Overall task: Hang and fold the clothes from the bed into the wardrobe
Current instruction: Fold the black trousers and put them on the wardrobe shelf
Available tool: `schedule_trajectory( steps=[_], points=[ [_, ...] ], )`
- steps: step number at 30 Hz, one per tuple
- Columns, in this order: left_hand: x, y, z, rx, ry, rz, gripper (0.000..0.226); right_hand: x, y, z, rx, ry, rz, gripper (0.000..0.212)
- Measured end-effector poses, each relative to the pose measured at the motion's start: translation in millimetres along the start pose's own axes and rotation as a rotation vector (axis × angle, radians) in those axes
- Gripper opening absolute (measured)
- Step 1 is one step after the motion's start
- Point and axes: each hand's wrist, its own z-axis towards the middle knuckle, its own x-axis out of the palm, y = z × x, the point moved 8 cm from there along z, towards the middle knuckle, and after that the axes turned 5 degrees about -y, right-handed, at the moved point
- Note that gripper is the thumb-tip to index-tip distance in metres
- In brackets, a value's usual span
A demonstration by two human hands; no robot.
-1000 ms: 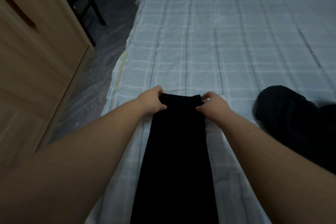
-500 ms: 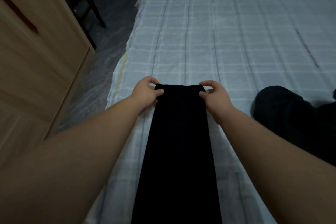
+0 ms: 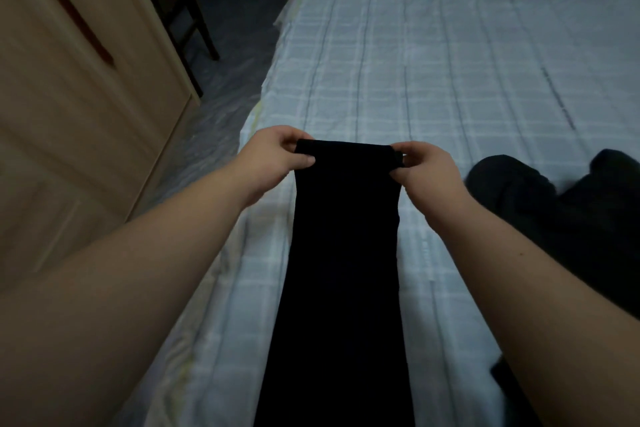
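Folding in progress on a checked bed [image 3: 433,73]: long black garment [image 3: 346,270] stretched flat down the near-left part of the mattress, far end pinched at both corners. Left hand [image 3: 273,159] grasping the left corner between thumb and curled fingers; right hand [image 3: 426,168] doing the same at the right corner. Far edge lifted just clear of the sheet and held taut, likely to keep it square for the next fold back toward the near side. Second heap of dark clothing [image 3: 554,204] bunched at the right, apart from the strip, seemingly awaiting its turn. Pale wooden wardrobe [image 3: 79,107] at the left, just beside the bed across a narrow strip of floor, handy for stowing. Nothing yet put away from this view; fold judged unfinished.
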Motion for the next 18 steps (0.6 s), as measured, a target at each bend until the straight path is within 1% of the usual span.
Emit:
schedule_trajectory(
  steps=[5,10,15,18],
  points=[
    [-24.5,-31.9,-89.6,0.017,0.050,0.083,0.023,-27.0,35.9,-89.6,0.025,0.099,0.059,0.022],
    [-43.6,-44.4,-196.1,0.024,-0.017,0.216,0.022,-44.4,43.0,-191.2,0.057,0.156,0.118,0.015],
    [-44.2,-30.9,-310.5,-0.025,0.015,0.268,0.020,-56.2,22.3,-306.6,0.109,0.163,0.079,0.019],
    [-39.0,3.5,-379.1,-0.050,0.010,0.220,0.022,-59.2,-7.1,-373.9,0.146,0.144,0.066,0.025]
  ],
)
